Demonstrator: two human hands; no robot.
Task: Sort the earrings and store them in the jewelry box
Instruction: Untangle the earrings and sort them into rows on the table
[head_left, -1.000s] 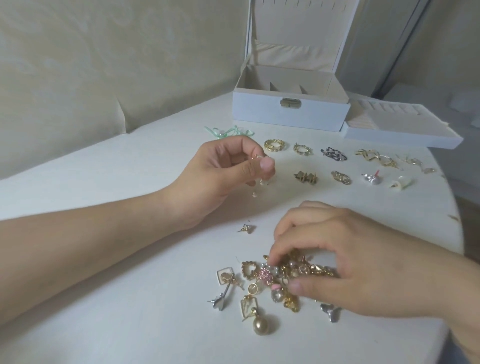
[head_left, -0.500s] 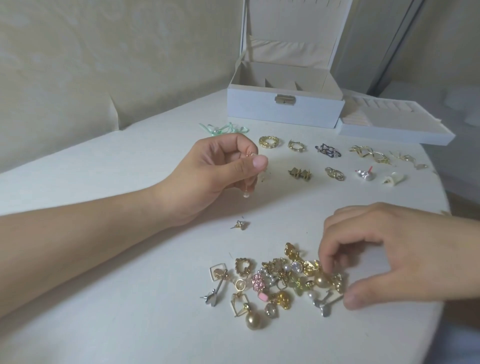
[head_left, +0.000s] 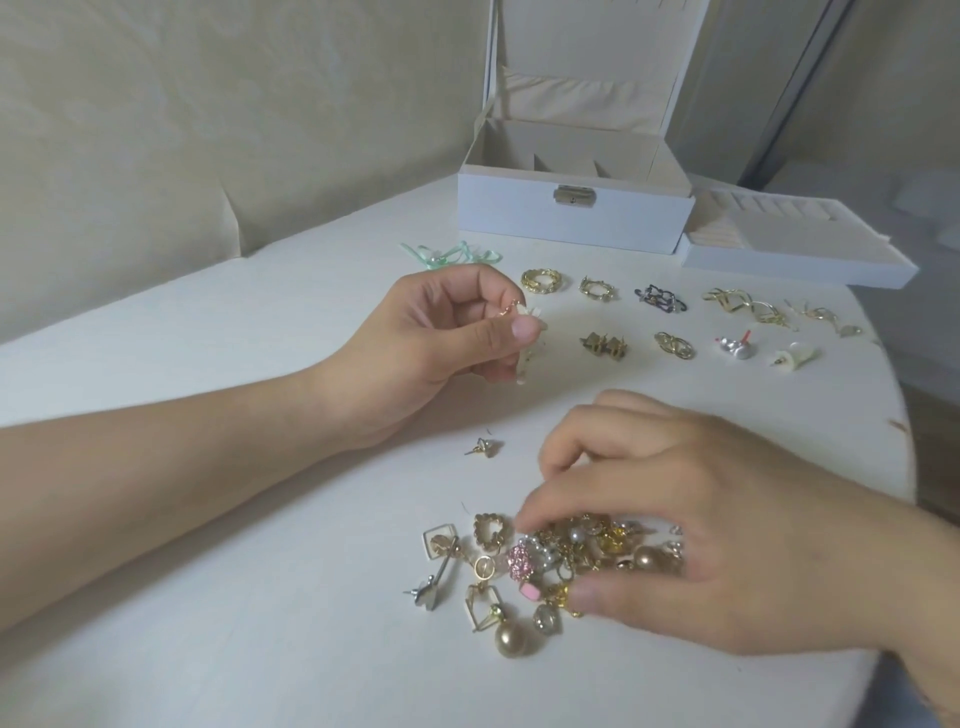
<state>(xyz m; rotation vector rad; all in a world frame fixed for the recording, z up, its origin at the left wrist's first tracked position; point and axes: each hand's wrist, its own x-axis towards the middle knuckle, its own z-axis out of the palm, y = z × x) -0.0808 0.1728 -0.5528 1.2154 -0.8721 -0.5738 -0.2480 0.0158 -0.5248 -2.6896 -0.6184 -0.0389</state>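
Note:
My left hand (head_left: 441, 343) is raised over the table and pinches a pale dangling earring (head_left: 527, 358) between thumb and fingers. A heap of mixed earrings (head_left: 519, 571) lies near the front, gold, pearl and pink pieces among them. My right hand (head_left: 675, 530) reaches into the heap from the right with its fingers curled down among the pieces; whether it grips one I cannot see. Behind, sorted earrings (head_left: 670, 312) lie in two rows. The white jewelry box (head_left: 571, 218) stands open at the back.
A white ring tray (head_left: 795, 244) sits to the right of the box. A mint-green bow earring (head_left: 447, 254) lies at the back left. One small stud (head_left: 485, 447) lies alone between my hands. The table's rounded edge (head_left: 898, 415) curves along the right.
My right hand has moved left, back over the middle of the heap, and shifted some pieces. My left hand holds the dangling earring in nearly the same place.

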